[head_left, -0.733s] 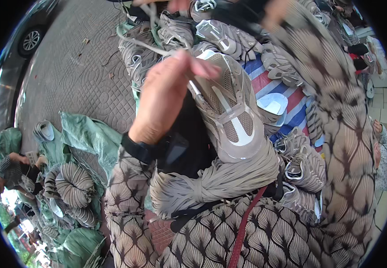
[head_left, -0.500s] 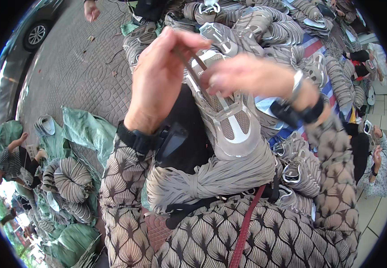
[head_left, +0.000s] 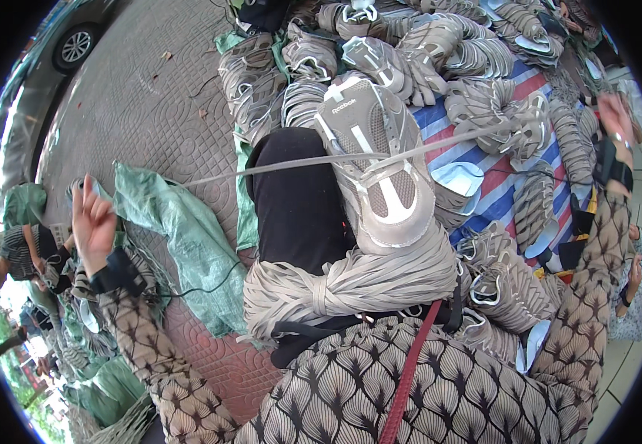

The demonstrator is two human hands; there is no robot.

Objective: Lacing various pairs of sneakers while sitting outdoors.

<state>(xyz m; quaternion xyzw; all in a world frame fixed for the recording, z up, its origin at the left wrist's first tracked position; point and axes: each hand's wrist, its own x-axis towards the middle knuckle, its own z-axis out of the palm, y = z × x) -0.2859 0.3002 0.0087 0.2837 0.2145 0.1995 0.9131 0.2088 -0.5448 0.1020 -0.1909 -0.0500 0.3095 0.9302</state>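
Observation:
A grey-brown sneaker upper (head_left: 410,203) with white trim lies across my lap, toe toward me. A flat grey shoelace (head_left: 284,164) runs through it and is stretched out to both sides. My left hand (head_left: 95,222), far out to the left, is closed at the lace's left end, one finger raised. Far out to the right, my right hand (head_left: 616,118) is closed at the other end; motion blurs its fingers. Beneath the toe lies a tied bundle of grey laces (head_left: 350,288) on my lap.
Rows of stacked matching uppers (head_left: 476,48) lie ahead and to the right on a striped sheet (head_left: 476,152). A green sack (head_left: 180,229) rests on the paving at left. People sit at both edges; a parked car (head_left: 69,52) stands far left.
My hands have moved from close together above the upper to wide apart, drawing the lace out on both sides. The upper stays on my lap.

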